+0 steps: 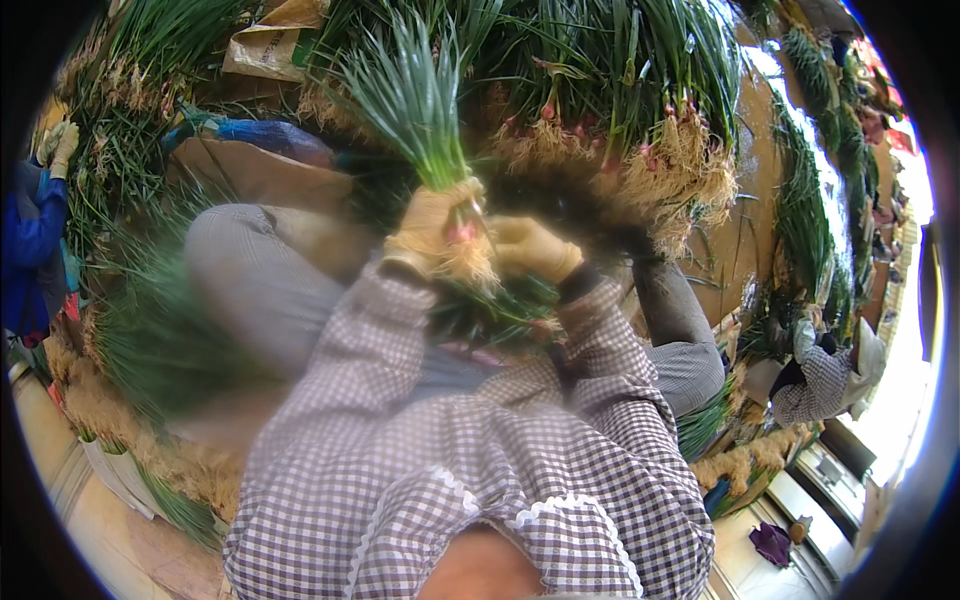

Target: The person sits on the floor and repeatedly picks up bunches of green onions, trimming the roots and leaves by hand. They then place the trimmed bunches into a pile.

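Observation:
My left hand [431,225], in a pale yellow glove, is closed around a bunch of green onions [442,154] just above its reddish bulbs. The long green leaves point up and away from me, and the pale roots hang towards my lap. Close beside the roots is my right hand [529,244], also gloved, with its fingers bent near the bulbs. Whether it pinches a leaf or root is too blurred to tell. Loose green leaves [495,319] and a few thin stalks lie below both hands, over my lap.
Large heaps of green onions [690,154] with bulbs and roots lie ahead. A printed sack [270,49] and a blue plastic-wrapped bundle [262,139] are at the upper left. Co-workers sit at the far left [34,240] and right [821,382]. More bunches [180,337] lie beside my left knee.

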`<action>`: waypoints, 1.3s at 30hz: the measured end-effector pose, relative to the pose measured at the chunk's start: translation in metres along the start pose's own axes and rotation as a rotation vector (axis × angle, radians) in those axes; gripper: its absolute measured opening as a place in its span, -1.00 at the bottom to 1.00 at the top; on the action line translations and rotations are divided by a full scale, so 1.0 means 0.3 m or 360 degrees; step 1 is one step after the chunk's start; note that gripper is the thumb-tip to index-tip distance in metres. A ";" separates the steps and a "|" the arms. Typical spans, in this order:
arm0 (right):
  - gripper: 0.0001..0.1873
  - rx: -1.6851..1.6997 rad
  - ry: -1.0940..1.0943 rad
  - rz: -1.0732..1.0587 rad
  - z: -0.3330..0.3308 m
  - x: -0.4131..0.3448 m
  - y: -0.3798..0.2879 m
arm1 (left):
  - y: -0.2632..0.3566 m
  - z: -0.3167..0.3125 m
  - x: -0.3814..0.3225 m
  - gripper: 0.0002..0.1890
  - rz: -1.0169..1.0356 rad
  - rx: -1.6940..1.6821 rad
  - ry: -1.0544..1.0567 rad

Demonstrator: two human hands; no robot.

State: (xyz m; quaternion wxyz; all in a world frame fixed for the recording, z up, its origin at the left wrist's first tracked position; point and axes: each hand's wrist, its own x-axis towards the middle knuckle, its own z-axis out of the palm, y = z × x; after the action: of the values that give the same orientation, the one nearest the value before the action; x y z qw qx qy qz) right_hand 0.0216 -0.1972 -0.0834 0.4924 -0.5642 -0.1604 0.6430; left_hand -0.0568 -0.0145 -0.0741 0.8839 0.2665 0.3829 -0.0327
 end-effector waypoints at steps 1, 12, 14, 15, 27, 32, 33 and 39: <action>-0.67 -0.0101 0.0120 0.0094 -0.004 -0.021 0.005 | 0.007 -0.003 -0.003 -0.81 0.0001 -0.0104 0.0019; -0.48 -0.0450 0.1372 -0.0104 -0.184 0.199 0.018 | 0.101 0.004 -0.055 -0.53 0.0458 -0.0349 -0.0613; -0.35 -0.0481 0.1514 0.0140 -0.268 0.389 -0.042 | 0.129 0.008 -0.116 -0.43 0.0460 -0.0221 -0.0657; -0.39 -0.0594 0.1601 0.0293 -0.305 0.453 -0.064 | 0.144 0.011 -0.131 -0.42 0.0421 -0.0253 -0.0748; -0.72 0.0018 0.1602 0.0315 -0.217 0.517 -0.053 | 0.117 -0.039 -0.009 -0.64 0.0343 -0.0438 -0.0536; -0.70 0.0352 0.1252 0.0005 -0.183 0.499 -0.043 | 0.118 -0.036 -0.024 -0.61 0.0457 -0.0512 -0.0588; -0.71 -0.0963 0.1274 0.0080 -0.166 0.428 -0.016 | 0.123 -0.036 -0.031 -0.61 0.0491 -0.0509 -0.0601; -0.58 -0.2201 -0.0858 0.0885 -0.061 -0.123 0.135 | 0.132 -0.016 -0.042 -0.62 0.0349 -0.0243 -0.0569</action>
State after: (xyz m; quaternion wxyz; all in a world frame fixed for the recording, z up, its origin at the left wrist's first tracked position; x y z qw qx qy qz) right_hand 0.0150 -0.2525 -0.0991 -0.2044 -0.5865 -0.4903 0.6114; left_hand -0.0584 0.0200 -0.0503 0.9536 0.2288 0.1901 0.0460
